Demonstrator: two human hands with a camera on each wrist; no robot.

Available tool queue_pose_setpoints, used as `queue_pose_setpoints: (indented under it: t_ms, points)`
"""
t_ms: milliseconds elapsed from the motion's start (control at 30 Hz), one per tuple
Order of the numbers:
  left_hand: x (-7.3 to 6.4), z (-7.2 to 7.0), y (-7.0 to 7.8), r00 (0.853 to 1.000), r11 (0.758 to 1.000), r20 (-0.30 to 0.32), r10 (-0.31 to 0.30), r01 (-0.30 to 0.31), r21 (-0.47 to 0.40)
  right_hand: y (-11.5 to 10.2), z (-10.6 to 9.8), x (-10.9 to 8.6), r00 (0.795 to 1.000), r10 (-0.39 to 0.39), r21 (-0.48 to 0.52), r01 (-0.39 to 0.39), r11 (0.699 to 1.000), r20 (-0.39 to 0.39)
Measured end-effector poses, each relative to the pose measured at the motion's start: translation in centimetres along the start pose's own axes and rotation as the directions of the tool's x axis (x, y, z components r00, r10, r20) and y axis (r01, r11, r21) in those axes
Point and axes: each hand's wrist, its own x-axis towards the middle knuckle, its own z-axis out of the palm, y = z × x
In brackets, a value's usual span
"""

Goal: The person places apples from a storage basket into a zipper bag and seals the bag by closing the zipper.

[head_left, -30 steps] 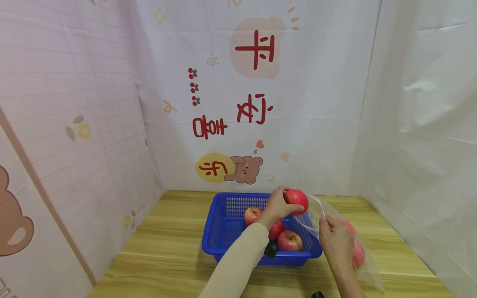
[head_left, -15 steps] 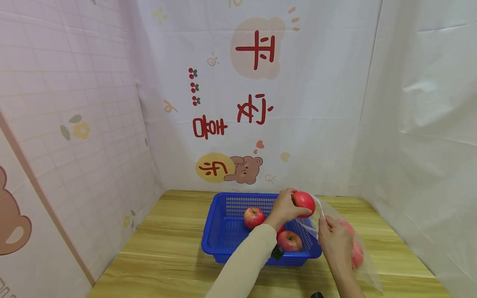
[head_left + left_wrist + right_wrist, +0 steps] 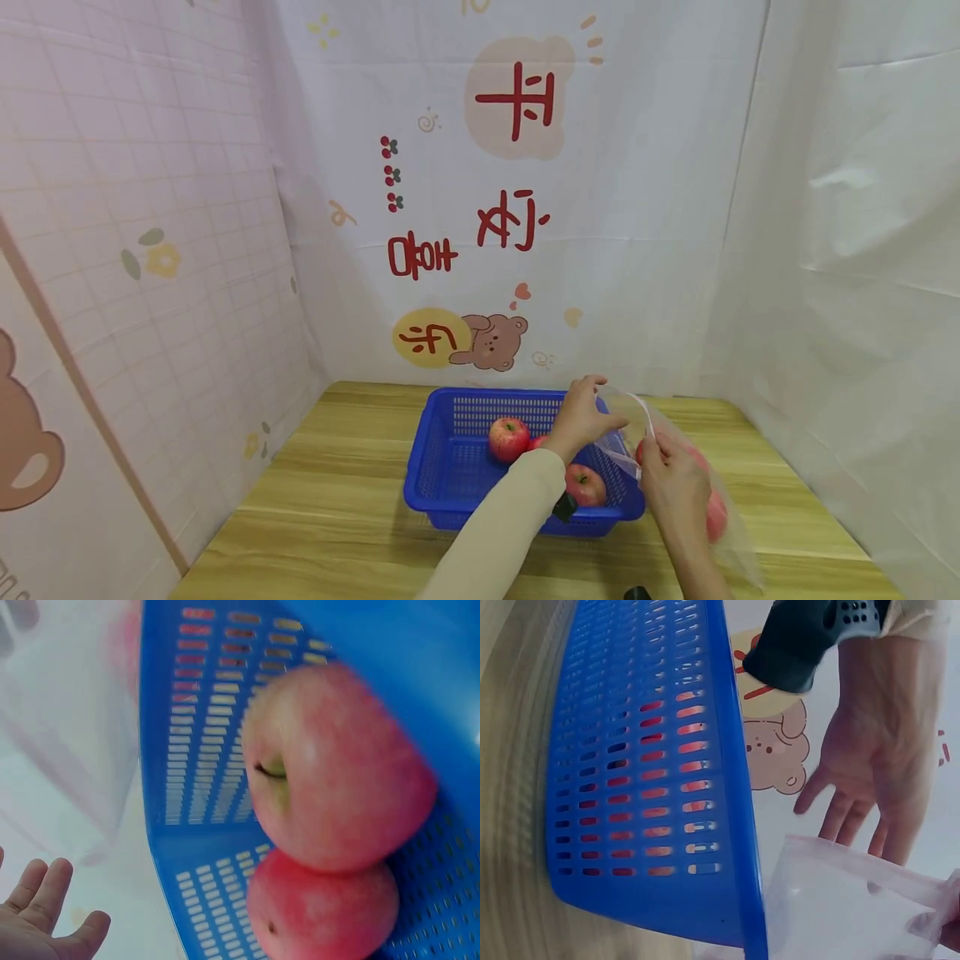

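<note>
Your right hand (image 3: 678,482) pinches the rim of a clear bag (image 3: 741,550) of apples (image 3: 716,512); your left hand (image 3: 585,419), released, spreads its fingers at the bag's mouth, near a blue basket (image 3: 444,510).

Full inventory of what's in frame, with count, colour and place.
basket: one, blue, on the table
apples in basket: three visible, red, right half
bag: one, clear, right of basket
apples in bag: exact count unclear, red
table: one, wood-toned, below
backdrop: one behind, mostly white, printed with red characters and a brown bear
sleeve: one, cream, left arm
left hand: one, bare, at bag's mouth
right hand: one, bare, fingers pinching bag's edge
</note>
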Motion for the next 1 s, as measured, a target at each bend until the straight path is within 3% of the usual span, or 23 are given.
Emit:
queue_pose_setpoints:
  t_ms: [400, 733, 1000]
  points:
    - [0.5, -2.6, -1.8, 0.999, 0.998, -0.013, -0.052, 0.052, 0.029, 0.7, 0.4, -0.1, 0.999, -0.025, -0.004, 0.025, 1.000, -0.047]
    - [0.5, -5.0, -2.5, 0.999, 0.999, -0.019, -0.039, 0.039, -0.005, 0.7, 0.4, -0.4, 0.998, -0.037, -0.003, 0.037, 0.999, -0.051]
    - [1.0, -6.3, -3.9, 0.999, 0.999, -0.037, -0.038, 0.037, -0.013, 0.8, 0.5, -0.6, 0.998, -0.039, 0.014, 0.040, 0.999, -0.051]
